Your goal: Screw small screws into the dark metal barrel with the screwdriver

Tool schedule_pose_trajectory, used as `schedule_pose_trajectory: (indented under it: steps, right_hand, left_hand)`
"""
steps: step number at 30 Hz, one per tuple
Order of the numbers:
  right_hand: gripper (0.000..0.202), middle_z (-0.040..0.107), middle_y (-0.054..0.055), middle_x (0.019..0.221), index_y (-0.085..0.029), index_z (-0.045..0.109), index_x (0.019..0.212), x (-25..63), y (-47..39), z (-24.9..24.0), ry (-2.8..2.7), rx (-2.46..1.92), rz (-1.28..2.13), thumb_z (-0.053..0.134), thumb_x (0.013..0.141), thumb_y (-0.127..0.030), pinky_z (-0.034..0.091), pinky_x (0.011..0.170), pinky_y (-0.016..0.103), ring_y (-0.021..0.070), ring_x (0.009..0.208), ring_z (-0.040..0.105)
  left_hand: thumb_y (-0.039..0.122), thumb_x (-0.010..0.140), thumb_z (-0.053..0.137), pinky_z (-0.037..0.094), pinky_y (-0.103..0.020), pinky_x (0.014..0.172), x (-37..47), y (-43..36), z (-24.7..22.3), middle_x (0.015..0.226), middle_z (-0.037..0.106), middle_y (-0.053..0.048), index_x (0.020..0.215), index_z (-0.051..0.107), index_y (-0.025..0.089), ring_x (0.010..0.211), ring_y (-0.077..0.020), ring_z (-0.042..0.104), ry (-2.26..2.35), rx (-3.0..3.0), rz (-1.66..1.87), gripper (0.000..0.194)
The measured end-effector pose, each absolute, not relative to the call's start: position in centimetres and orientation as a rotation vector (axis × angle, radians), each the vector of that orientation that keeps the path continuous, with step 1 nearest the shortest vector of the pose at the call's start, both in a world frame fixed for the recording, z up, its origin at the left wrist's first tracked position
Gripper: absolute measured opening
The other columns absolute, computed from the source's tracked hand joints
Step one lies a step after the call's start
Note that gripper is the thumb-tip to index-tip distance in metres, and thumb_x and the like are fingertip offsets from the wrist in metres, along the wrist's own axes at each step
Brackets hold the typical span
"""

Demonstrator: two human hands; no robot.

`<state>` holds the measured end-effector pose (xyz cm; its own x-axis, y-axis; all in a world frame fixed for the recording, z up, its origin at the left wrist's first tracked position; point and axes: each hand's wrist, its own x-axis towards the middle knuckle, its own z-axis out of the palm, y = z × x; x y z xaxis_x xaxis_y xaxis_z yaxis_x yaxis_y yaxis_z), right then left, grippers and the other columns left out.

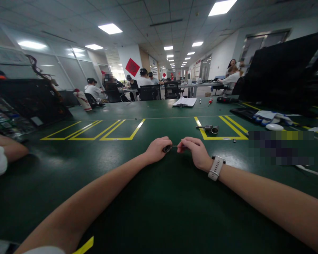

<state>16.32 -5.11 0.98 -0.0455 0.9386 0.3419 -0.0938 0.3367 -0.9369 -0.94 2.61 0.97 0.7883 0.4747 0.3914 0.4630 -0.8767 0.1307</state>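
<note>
My left hand (158, 150) is wrapped round a small round metal part (166, 149), whose ring-shaped end faces right. Just to its right, my right hand (194, 150) pinches a thin metal rod (175, 146) that reaches to the part. A pale watch is on my right wrist. Beyond my right hand, another metal part with a shaft and a round end (208, 128) lies inside a yellow-taped square. A tiny metal piece (234, 140) sits on the green table (137, 197) right of it.
A clipboard with paper (184, 102), a red screwdriver (210, 101) and blue-white gloves (272, 116) lie farther back. Large black monitors stand at both sides. Another person's arm (7, 146) rests at the left edge.
</note>
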Motion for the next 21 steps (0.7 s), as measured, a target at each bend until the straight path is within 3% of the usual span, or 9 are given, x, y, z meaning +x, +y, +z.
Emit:
schedule_pose_trajectory:
  steps: [5,12,21]
  right_hand:
    - [0.020,0.060,0.000,0.060,-0.019,0.065,0.057,15.7,-5.9,1.5,-1.394,-0.894,0.955,0.061,0.074,-0.028,0.036,0.066,0.031,0.0159,0.063,0.051]
    - [0.027,0.061,0.003,0.056,-0.016,0.062,0.056,16.3,-4.4,1.0,-1.226,-0.884,1.167,0.051,0.076,-0.030,0.041,0.061,0.031,0.0151,0.057,0.054]
    - [0.023,0.062,0.004,0.055,-0.014,0.062,0.059,16.2,-3.9,0.5,-1.059,-0.871,1.302,0.055,0.071,-0.033,0.040,0.057,0.029,0.0139,0.053,0.055]
  left_hand:
    - [0.007,0.073,0.046,0.033,-0.027,0.057,-0.9,2.5,1.0,0.070,0.048,-0.001,0.072,0.053,0.018,0.066,-0.0153,0.048,0.823,3.031,0.638,0.013]
    - [0.005,0.072,0.045,0.033,-0.028,0.059,-1.0,2.4,1.0,0.071,0.049,-0.002,0.072,0.054,0.017,0.066,-0.0155,0.047,0.816,3.127,0.634,0.015]
    - [0.006,0.074,0.045,0.035,-0.024,0.060,-1.1,2.7,0.9,0.072,0.047,0.000,0.073,0.052,0.016,0.067,-0.0130,0.048,0.751,2.951,0.723,0.013]
